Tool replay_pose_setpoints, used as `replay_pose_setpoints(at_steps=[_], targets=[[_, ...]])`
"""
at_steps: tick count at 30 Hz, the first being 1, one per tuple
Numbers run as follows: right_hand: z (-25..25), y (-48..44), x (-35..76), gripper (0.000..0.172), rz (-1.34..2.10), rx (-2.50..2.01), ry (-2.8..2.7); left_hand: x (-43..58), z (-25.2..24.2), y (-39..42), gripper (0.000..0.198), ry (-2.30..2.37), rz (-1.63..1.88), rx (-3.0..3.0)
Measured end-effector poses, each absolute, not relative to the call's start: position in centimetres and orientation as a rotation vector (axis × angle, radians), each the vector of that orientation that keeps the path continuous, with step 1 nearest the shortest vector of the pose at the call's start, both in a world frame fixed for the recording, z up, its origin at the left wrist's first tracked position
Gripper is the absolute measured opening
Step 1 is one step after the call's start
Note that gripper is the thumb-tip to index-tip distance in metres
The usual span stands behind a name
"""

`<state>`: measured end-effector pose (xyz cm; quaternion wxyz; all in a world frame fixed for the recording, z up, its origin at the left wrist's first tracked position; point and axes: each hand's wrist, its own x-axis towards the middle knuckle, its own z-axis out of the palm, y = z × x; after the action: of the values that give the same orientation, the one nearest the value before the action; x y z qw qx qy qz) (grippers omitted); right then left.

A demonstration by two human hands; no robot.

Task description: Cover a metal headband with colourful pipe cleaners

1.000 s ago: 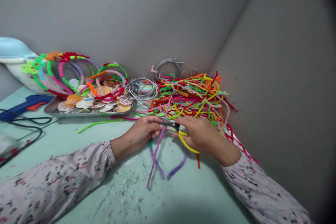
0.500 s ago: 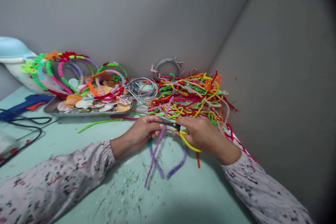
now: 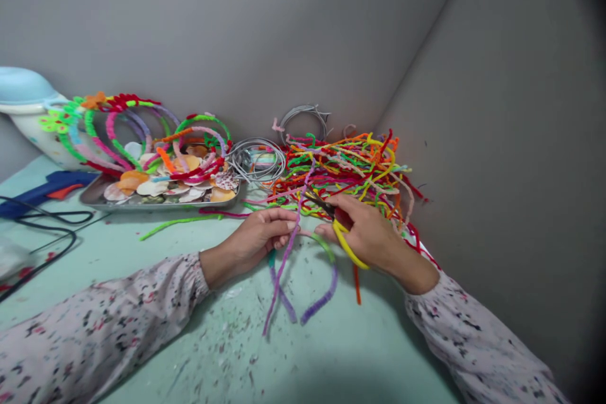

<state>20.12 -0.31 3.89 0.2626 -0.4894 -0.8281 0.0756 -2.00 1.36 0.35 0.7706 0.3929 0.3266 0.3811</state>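
Observation:
My left hand (image 3: 258, 240) is closed, pinching a headband (image 3: 312, 303) partly wrapped in purple and green pipe cleaner, with a loose purple pipe cleaner (image 3: 279, 278) hanging down from it. My right hand (image 3: 367, 233) grips a small cutter with yellow handles (image 3: 348, 246); its dark jaws (image 3: 319, 203) point up and left, just right of the purple strand. Both hands hover over the pale green table (image 3: 331, 353), in front of a heap of coloured pipe cleaners (image 3: 350, 167).
A metal tray (image 3: 156, 202) holds seashells and finished wrapped headbands (image 3: 123, 126). Bare metal headbands (image 3: 255, 158) lie beside it. A blue glue gun (image 3: 45, 189) with black cable lies far left. A green pipe cleaner (image 3: 177, 222) lies on the table. Grey walls close the corner.
My right hand has drawn the cutter up and to the right, away from my left hand. The left hand has stayed put, and the green-wrapped part of the headband now shows between the hands.

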Motion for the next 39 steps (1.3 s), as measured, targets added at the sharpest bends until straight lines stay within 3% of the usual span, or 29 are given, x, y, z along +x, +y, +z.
replay_pose_setpoints(at_steps=[9,17,39], targets=[[3.0,-1.1,19.5,0.034,0.118,-1.212,-2.496,-2.1,0.5,1.4,0.011,0.677,0.845,0.811],[2.7,-1.2,19.2,0.033,-0.119,-1.273,-2.554,-2.0,0.8,1.3,0.014,0.656,0.829,0.781],[2.3,-1.2,18.9,0.031,-0.163,-1.266,-2.551,-2.0,0.2,1.5,0.016,0.684,0.811,0.799]])
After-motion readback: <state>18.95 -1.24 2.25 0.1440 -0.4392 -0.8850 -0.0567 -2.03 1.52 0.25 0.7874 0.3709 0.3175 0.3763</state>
